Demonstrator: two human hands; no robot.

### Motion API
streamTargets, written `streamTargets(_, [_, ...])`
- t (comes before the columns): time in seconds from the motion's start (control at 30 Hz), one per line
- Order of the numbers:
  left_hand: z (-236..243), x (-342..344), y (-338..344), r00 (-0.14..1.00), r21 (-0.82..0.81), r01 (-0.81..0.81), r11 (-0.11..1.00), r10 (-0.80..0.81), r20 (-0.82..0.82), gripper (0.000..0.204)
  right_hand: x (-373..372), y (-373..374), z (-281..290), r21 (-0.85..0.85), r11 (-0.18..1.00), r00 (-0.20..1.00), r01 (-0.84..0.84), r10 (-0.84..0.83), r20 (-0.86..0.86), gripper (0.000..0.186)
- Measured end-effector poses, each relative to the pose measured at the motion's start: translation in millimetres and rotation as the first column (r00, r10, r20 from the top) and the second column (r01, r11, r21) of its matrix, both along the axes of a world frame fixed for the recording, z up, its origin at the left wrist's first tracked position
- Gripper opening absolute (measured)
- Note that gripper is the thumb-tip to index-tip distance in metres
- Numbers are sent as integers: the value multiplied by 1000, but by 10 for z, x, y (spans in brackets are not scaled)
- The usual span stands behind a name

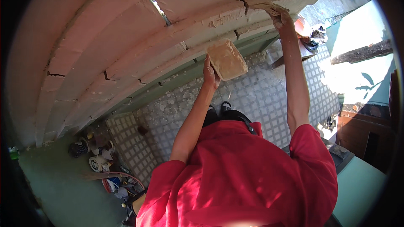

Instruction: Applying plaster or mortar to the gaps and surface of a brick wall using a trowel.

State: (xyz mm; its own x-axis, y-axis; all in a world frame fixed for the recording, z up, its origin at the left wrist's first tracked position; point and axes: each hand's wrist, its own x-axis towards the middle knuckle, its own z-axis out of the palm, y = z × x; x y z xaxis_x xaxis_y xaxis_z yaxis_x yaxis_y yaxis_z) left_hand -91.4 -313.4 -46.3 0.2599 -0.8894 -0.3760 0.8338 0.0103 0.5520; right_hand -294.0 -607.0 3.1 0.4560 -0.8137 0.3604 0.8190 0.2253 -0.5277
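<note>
My left hand [211, 73] grips the side of a shallow rectangular plastic container [227, 59] coated and filled with pale beige paste. Up at the right, my right hand [281, 19] is against a ledge of the cracked, painted wall [118, 38], its fingers bent and smeared with paste; whatever they hold, if anything, is too small to make out. Rough dabs of paste [223, 19] show on the ledge to the left of that hand, beside dark cracks and a narrow slot in the wall.
Below is a patterned tile floor [176, 117]. A small table [275, 61] at the right carries an orange item and dark objects. Cans and tools [101, 164] crowd the lower left. A green surface [362, 185] and wooden cabinet [362, 138] stand at right, below a log [357, 52].
</note>
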Motion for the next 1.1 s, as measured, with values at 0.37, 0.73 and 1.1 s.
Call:
streamTargets(0.37, [-57,-137,73,999,48,-12,999,9,51,61,57,-300,-303,299,779,750,552,-307,-585,21])
streamTargets(0.73, [-80,-585,-158,996,75,-81,994,78,41,58,-457,-397,-150,37,998,995,58,-61,77,33])
streamTargets(1.1, [-52,-797,0,979,137,-195,971,185,80,56,-246,-768,-91,314,702,733,639,-433,-524,19])
